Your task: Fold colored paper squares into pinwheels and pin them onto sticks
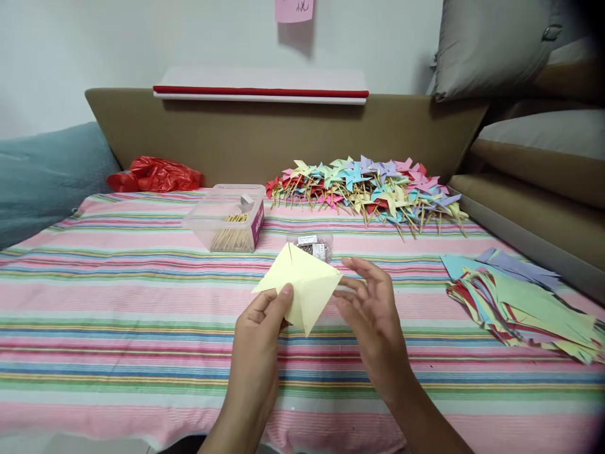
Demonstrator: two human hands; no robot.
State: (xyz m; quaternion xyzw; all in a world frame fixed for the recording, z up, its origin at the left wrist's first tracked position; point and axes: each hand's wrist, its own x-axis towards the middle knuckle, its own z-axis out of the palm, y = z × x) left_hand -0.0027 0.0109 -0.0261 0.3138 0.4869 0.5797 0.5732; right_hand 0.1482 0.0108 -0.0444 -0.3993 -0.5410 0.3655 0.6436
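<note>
A pale yellow paper square [302, 284], slit in from its corners, is held up in front of me, flat and not folded into blades. My left hand [265, 315] pinches it at its lower left edge, thumb on top. Close to the sheet's right corner is my right hand [373, 315], fingers spread and slightly curled; whether a fingertip touches the paper I cannot tell. Just behind the sheet sits a small clear box [324, 246] of dark little pieces with white labels, partly hidden by the paper.
A clear plastic tub [198, 221] holds many thin wooden sticks. Finished paper pinwheels [378, 189] lie heaped at the back right. Cut coloured paper sheets [529, 309] are stacked at right on the striped cloth [142, 328]. A red plastic bag [161, 175] and cushions [543, 151] border the surface.
</note>
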